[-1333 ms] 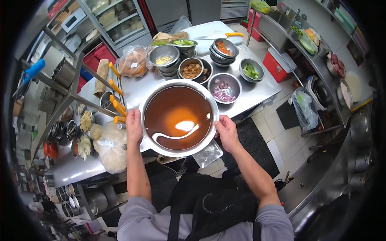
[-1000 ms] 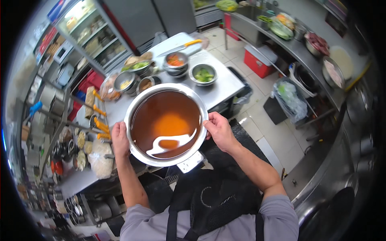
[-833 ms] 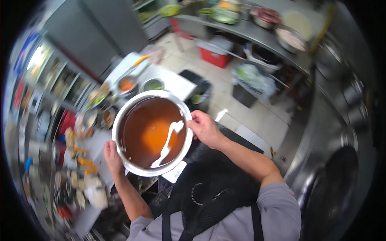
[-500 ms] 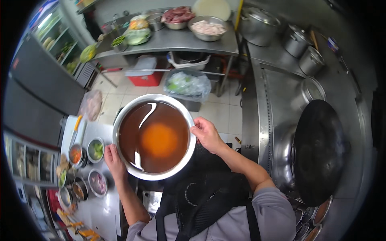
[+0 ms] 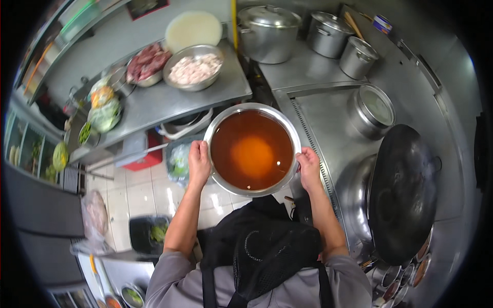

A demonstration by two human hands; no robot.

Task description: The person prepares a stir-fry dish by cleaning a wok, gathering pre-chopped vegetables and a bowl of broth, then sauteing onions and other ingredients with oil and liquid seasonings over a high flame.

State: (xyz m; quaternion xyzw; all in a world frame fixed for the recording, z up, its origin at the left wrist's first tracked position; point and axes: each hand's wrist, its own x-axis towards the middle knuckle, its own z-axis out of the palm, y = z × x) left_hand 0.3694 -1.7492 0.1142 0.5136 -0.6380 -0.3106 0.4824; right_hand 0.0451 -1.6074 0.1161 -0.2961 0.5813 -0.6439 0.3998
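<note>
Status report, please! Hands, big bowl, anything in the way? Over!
Left hand, right hand: both gripping metal bowl at opposite sides. Brown liquid inside. Black wok off to right, not touching bowl.

– What lines the kitchen's edge?
– A steel worktop (image 5: pixel 149 108) runs along a grey wall (image 5: pixel 128 38) fitted with a shelf (image 5: pixel 97 19).
– And underfoot?
– Pale square floor tiles (image 5: pixel 140 199), glinting with white reflections of light.

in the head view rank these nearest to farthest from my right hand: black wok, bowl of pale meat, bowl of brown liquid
From your right hand:
1. bowl of brown liquid, gripped at its right rim
2. black wok, to the right
3. bowl of pale meat, farther off, upper left
</note>
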